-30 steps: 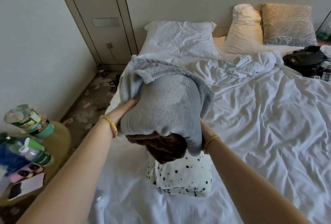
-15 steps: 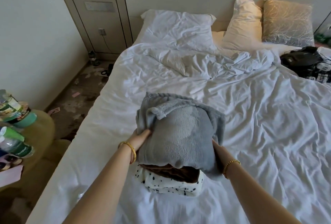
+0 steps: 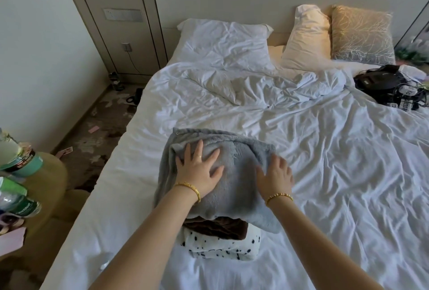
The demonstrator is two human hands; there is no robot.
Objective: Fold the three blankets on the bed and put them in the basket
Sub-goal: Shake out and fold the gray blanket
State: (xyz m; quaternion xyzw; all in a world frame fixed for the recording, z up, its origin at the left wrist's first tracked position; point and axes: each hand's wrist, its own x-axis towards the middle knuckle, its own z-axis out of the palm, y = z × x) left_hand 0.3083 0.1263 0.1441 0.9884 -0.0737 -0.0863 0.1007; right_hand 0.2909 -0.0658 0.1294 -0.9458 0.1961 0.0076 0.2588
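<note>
Hands press flat, fingers spread: left hand (image 3: 199, 169) and right hand (image 3: 275, 175) on the folded grey fleece blanket (image 3: 222, 173), atop the brown plush blanket (image 3: 218, 227) and white black-spotted blanket (image 3: 222, 246) on the white-sheeted bed (image 3: 325, 150). Lifted carelessly, the overhanging stack may slump apart. Basket apparently out of view.

1. Top blanket (image 3: 234, 173): plain grey fleece.
2. Middle blanket (image 3: 218, 227): dark brown.
3. Bottom blanket (image 3: 222, 249): white with black spots.
4. Duvet (image 3: 325, 139) and left pillow (image 3: 222, 41): white.
5. Middle pillow (image 3: 306, 36): cream.
6. Right pillow (image 3: 362, 34): beige-gold fading to grey, with a pale branching line pattern.
7. Bracelets (image 3: 190, 186): gold.
8. Side table (image 3: 50, 180): olive-yellow.
9. Bottles (image 3: 21, 162): green and teal labels.
10. Gear (image 3: 383, 81) on the bed: black.
11. Floor (image 3: 102, 127): brown with pale blotches.
</note>
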